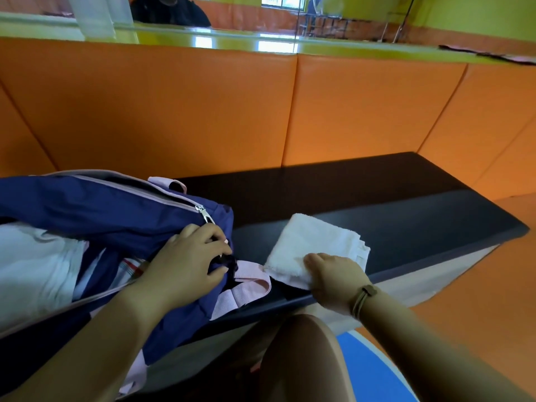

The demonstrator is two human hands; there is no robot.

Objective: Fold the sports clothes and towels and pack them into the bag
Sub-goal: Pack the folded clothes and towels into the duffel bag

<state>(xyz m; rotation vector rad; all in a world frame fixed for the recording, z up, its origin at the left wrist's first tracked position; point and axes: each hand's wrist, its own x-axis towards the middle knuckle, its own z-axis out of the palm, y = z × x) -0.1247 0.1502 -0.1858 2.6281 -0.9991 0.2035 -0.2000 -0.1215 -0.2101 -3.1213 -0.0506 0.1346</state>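
Both hands hold something. The left hand (188, 256) grips the open rim of the big blue bag (116, 210) at the left end of the table (406, 219). White clothes (32, 262) already lie inside. The right hand (336, 274) pinches the small folded towel (313, 242) by the table's near edge; it is not packed yet.

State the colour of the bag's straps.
Pale pink straps on a navy bag, seen best in the head view.

left hand (188, 262) grips bag (116, 216) | right hand (333, 274) holds towel (313, 242) | on bench (412, 216)
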